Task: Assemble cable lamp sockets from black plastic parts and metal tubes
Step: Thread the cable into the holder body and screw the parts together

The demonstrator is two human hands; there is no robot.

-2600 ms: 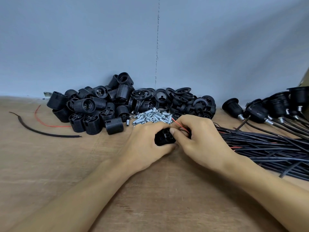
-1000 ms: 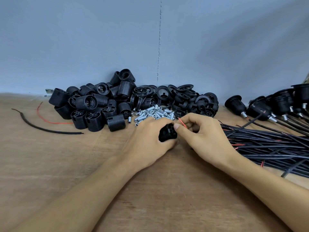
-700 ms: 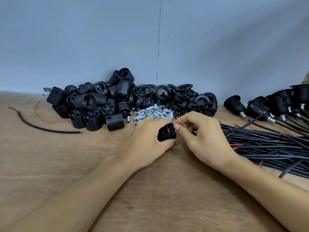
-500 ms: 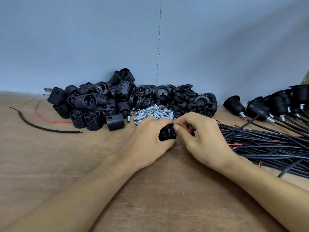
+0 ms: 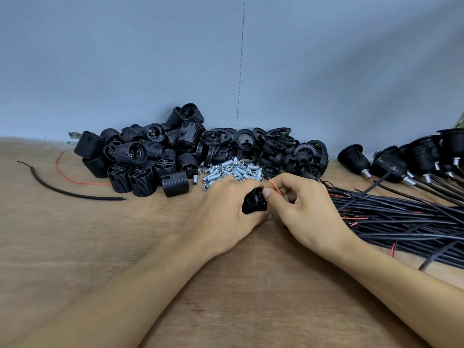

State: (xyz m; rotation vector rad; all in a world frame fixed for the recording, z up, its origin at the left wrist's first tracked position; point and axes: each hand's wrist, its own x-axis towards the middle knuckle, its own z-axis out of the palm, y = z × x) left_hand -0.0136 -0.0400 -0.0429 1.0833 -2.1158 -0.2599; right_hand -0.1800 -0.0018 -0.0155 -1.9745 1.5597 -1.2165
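At the middle of the tabletop (image 5: 105,252) the left hand (image 5: 226,209) gripped a ribbed black socket body (image 5: 254,203), its fingers curled round the part and holding it just above the wood. At 3 o'clock of that part, touching it, the right hand (image 5: 307,212) pinched a thin red wire (image 5: 275,189) between thumb and bent fingers (image 5: 288,183); the wire's free end stuck up toward 11 o'clock. Whether the wire entered the socket body could not be told, since the thumb covered the spot.

At 12 o'clock of the hands lay a small heap of threaded metal tubes (image 5: 233,170). Behind and to 11 o'clock a pile of black plastic parts (image 5: 150,156) was stacked against the blue-grey wall (image 5: 150,59), ribbed shells on its left and rings and caps on its right. At 3 o'clock a thick bundle of black cables (image 5: 401,219) lay across the tabletop, with red wire ends showing here and there. At 2 o'clock stood a row of assembled sockets (image 5: 416,156) with metal tubes and cables fitted. At 9 o'clock, well apart, lay a black cable scrap (image 5: 62,192) and a loose red strand (image 5: 72,178).
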